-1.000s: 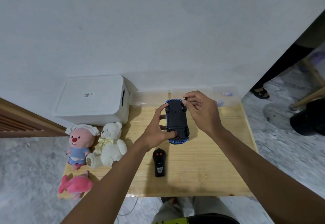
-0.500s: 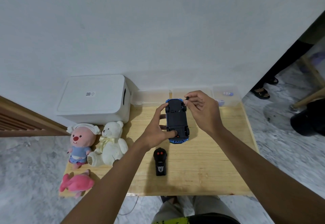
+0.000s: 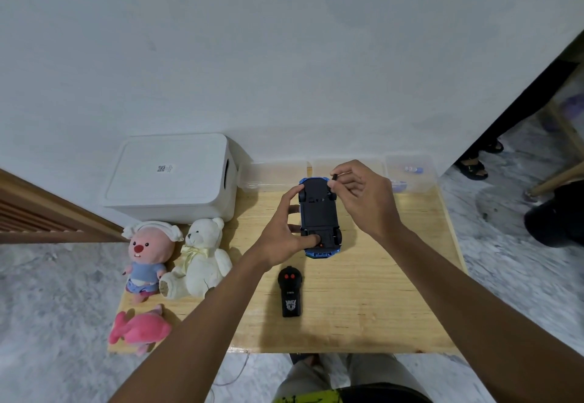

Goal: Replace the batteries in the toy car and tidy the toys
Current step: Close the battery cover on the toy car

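**A:** A pale wall stands at twelve o'clock, with your wooden table (image 3: 363,314) pushed up against it. The toy car (image 3: 319,216) lies belly-up near the table's middle. Why do you have it upside down?

**B:** I'd judge the battery door is in that black underside, so you want it facing you. Your left hand (image 3: 281,235) grips the car from nine o'clock. The thumb presses on the near end and the fingers curl round the left flank, so it can't skid while you work.

**A:** And your right hand (image 3: 363,195)?

**B:** It's at the car's one o'clock corner. The thumb and forefinger pinch a small dark piece (image 3: 335,177), and the other fingers are curled in. I can't tell whether it's a screw or a tool tip. Either way, you seem to be only at the opening step, because the underside looks whole.

**A:** What about spares?

**B:** The clear trays (image 3: 275,182) line the edge at twelve. What look like batteries (image 3: 414,169) sit in the tray at two o'clock, just beyond your right hand.

**A:** And the rest?

**B:** The remote (image 3: 290,292) lies at six o'clock from the car, apart from it. The plush toys (image 3: 202,257) crowd the eight o'clock corner, just in front of the white box (image 3: 170,178) at ten. I'd guess that box is where you'll tidy them.
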Demonstrator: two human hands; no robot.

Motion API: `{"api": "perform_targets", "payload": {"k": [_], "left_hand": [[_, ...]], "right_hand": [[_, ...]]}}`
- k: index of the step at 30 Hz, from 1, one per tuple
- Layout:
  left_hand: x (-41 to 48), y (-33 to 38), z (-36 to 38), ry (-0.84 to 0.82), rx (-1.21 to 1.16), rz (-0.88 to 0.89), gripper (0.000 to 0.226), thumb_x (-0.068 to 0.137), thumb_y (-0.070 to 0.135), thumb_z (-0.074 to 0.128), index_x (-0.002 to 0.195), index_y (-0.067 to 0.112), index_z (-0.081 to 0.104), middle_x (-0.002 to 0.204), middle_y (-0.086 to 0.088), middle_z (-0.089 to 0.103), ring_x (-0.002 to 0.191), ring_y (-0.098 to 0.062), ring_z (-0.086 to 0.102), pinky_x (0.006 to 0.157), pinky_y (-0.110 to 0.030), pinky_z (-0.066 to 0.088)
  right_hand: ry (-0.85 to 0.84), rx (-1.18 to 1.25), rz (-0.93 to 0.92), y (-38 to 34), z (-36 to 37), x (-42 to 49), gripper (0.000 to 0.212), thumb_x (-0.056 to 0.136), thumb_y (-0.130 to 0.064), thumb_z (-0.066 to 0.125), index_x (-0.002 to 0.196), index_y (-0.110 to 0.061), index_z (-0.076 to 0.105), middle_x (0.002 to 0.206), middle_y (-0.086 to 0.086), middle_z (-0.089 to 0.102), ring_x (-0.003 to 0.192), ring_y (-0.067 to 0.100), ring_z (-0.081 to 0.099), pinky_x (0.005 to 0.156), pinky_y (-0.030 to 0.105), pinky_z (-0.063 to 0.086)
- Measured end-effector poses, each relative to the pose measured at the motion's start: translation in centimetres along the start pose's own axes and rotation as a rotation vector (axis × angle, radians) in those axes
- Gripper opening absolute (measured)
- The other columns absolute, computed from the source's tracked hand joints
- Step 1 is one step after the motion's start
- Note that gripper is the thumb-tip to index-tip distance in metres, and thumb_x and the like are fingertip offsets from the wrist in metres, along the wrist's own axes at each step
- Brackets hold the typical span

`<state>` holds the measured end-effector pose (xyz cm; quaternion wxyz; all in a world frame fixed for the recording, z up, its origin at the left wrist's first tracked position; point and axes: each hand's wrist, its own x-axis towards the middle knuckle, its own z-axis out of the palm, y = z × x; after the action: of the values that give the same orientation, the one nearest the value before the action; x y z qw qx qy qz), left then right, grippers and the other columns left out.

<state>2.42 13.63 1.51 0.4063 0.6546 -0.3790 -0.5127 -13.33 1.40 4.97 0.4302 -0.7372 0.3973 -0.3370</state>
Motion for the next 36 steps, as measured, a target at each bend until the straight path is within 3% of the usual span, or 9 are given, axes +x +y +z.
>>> {"api": "perform_targets", "payload": {"k": [8,11,15,22,27,33,36], "left_hand": [[-0.1,0.0,-0.2,0.002,-0.011,0.021,0.101,0.070,0.016,0.083,0.147,0.054,0.031,0.137,-0.001,0.052,0.109,-0.024,0.067,0.094,-0.044,0.060],[-0.1,-0.1,-0.2,-0.008,-0.014,0.026,0.101,0.075,0.006,0.084,0.148,0.051,0.031,0.137,-0.002,0.051,0.106,-0.024,0.068,0.089,-0.037,0.061],[-0.1,0.0,-0.1,-0.009,-0.026,0.037,0.100,0.078,0.002,0.083,0.148,0.051,0.032,0.137,-0.002,0.052,0.106,-0.024,0.069,0.085,-0.036,0.062],[-0.3,0.2,-0.1,0.010,-0.028,0.038,0.101,0.069,0.014,0.084,0.148,0.050,0.032,0.137,-0.003,0.051,0.110,-0.023,0.066,0.092,-0.042,0.061],[-0.3,0.3,-0.1,0.013,-0.032,0.041,0.102,0.068,0.014,0.084,0.148,0.050,0.032,0.139,-0.002,0.050,0.112,-0.017,0.065,0.094,-0.045,0.060],[-0.5,0.5,0.0,0.004,-0.026,0.041,0.101,0.069,0.015,0.084,0.148,0.051,0.031,0.140,-0.001,0.049,0.113,-0.019,0.065,0.096,-0.047,0.060],[-0.6,0.4,0.1,0.003,-0.017,0.047,0.101,0.069,0.017,0.084,0.149,0.051,0.031,0.140,0.002,0.049,0.113,-0.016,0.064,0.096,-0.048,0.059]], "right_hand": [[-0.091,-0.035,-0.052,-0.4,-0.1,0.6,0.023,0.097,-0.016,0.064,0.117,-0.019,0.074,0.093,-0.006,0.076,0.087,0.001,0.072,0.082,0.016,0.056],[-0.037,-0.028,-0.033,-0.6,0.0,0.9,0.015,0.094,-0.017,0.069,0.106,-0.020,0.077,0.095,-0.013,0.075,0.089,0.002,0.071,0.080,0.021,0.058],[-0.003,0.054,0.045,-0.8,0.2,1.4,0.006,0.088,-0.017,0.076,0.093,-0.018,0.076,0.083,-0.008,0.075,0.081,0.012,0.071,0.069,0.034,0.062],[-0.030,0.046,-0.023,-1.0,-0.3,0.7,0.020,0.094,-0.011,0.067,0.108,-0.020,0.078,0.102,-0.014,0.075,0.090,0.003,0.070,0.074,0.010,0.053],[0.013,0.071,0.031,-1.2,-0.2,1.2,0.006,0.086,-0.016,0.078,0.091,-0.017,0.075,0.089,-0.009,0.075,0.082,0.004,0.069,0.070,0.012,0.053],[-0.051,-0.007,-0.103,-1.3,-0.2,0.6,0.020,0.093,-0.013,0.069,0.111,-0.017,0.078,0.104,-0.014,0.075,0.091,0.001,0.071,0.081,0.014,0.055],[-0.019,0.018,-0.056,-1.4,-0.2,0.6,0.014,0.091,-0.014,0.073,0.103,-0.018,0.079,0.098,-0.014,0.075,0.089,0.002,0.071,0.079,0.020,0.058]]}}
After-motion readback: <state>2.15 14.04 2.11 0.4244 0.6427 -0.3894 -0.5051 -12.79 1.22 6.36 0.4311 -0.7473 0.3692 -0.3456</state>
